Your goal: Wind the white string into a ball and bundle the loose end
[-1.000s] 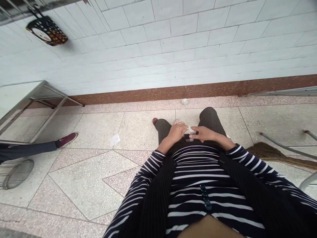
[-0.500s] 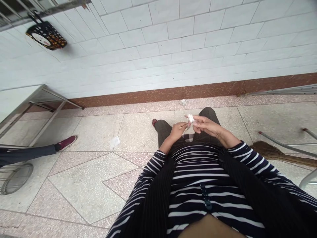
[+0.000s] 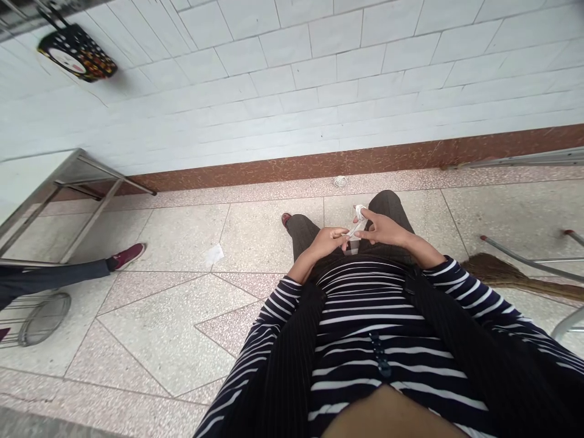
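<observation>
Over my lap, white string (image 3: pixel 357 230) stretches between my two hands, with a looped bundle of it around the fingers of my right hand. My left hand (image 3: pixel 329 241) has its fingers pinched together on the lower left end of the strands. Bent fingers and the thumb of my right hand (image 3: pixel 383 230) hold the other end, the wound part sitting near the fingertips. Beyond my knees, a ball of white string (image 3: pixel 340 181) lies on the floor by the wall.
To the left stands a metal-legged table (image 3: pixel 82 159), with another person's shoe (image 3: pixel 129 255) and a wire basket (image 3: pixel 45 319) near it. A white paper scrap (image 3: pixel 213 254) lies on the floor. On the right are a broom (image 3: pixel 495 271) and metal stool legs (image 3: pixel 524 252). A patterned bag (image 3: pixel 77 53) hangs upper left.
My hands have moved slightly apart, and the string now spans the gap between them. The wound part sits a little farther right. The view has shifted slightly.
</observation>
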Demonstrator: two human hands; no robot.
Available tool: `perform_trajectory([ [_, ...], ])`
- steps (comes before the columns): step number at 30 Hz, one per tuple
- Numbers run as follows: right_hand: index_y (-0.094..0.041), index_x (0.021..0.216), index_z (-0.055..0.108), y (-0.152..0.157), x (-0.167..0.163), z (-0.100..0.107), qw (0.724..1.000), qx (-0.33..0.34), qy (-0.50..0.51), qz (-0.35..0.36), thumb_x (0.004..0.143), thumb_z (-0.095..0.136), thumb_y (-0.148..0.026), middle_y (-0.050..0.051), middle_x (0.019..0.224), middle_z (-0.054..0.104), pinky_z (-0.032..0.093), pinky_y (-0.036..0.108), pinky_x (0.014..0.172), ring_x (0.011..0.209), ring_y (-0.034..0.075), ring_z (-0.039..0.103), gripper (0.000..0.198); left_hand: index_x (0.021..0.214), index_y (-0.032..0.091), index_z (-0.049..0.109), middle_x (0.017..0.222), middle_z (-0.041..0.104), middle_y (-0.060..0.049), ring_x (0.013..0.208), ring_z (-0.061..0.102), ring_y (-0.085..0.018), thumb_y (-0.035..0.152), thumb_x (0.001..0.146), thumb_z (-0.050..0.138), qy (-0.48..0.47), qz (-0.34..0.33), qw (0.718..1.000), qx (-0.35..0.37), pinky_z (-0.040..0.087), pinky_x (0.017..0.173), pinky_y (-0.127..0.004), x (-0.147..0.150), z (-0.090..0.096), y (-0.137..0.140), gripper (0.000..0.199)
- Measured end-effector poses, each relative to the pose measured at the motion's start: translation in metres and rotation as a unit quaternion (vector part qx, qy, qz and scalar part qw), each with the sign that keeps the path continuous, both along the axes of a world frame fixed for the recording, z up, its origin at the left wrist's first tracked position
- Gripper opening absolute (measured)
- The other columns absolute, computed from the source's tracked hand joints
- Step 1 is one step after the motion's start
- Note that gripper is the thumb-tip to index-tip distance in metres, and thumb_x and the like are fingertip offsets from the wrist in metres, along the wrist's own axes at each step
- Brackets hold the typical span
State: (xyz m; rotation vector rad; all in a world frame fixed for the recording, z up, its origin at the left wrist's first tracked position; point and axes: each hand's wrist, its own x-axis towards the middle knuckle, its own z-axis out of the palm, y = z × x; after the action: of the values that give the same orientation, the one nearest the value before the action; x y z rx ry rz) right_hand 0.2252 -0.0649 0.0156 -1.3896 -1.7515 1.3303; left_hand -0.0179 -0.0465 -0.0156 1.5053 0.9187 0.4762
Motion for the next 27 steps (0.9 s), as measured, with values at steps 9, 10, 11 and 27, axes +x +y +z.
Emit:
perform_trajectory([
  [9,-0.019,0.126,0.073,-0.009,-0.01,0.006,0.98,-0.127,0.059,0.139,0.086,0.085,-0.055,-0.003,0.08,0.066,0.038,0.024,0.049,0.047,0.007,0.048,0.055,0.086,0.023,0.08,0.098,0.082,-0.002,0.103,0.072,-0.021,0.027,0.097,0.068,0.149,0.009,0.949,0.279,0.028,0.132,-0.047,-0.007,0.022,0.034,0.017],
  [10,-0.019,0.125,0.074,-0.01,-0.01,0.009,0.976,-0.139,0.085,0.144,0.087,0.085,-0.055,-0.003,0.08,0.065,0.036,0.023,0.049,0.047,0.006,0.046,0.054,0.088,0.023,0.08,0.101,0.083,-0.003,0.104,0.072,-0.021,0.026,0.098,0.067,0.145,0.005,0.947,0.287,0.026,0.133,-0.047,-0.005,0.021,0.034,0.017],
  [11,-0.018,0.124,0.075,-0.01,-0.008,0.012,0.972,-0.148,0.114,0.144,0.087,0.085,-0.054,-0.003,0.081,0.064,0.033,0.023,0.049,0.048,0.005,0.045,0.053,0.089,0.023,0.081,0.102,0.083,-0.003,0.104,0.072,-0.02,0.026,0.099,0.066,0.14,0.002,0.948,0.285,0.026,0.133,-0.046,-0.003,0.019,0.033,0.018],
  [27,-0.023,0.148,0.058,0.007,-0.006,-0.008,0.997,0.005,0.072,-0.037,0.077,0.093,-0.038,0.008,0.125,0.066,0.044,0.025,0.054,0.059,0.007,0.047,0.081,0.078,0.02,0.075,0.083,0.079,0.002,0.085,0.072,-0.017,0.025,0.101,0.059,0.172,-0.012,0.956,0.237,0.039,0.127,-0.042,0.016,-0.005,0.005,0.029],
])
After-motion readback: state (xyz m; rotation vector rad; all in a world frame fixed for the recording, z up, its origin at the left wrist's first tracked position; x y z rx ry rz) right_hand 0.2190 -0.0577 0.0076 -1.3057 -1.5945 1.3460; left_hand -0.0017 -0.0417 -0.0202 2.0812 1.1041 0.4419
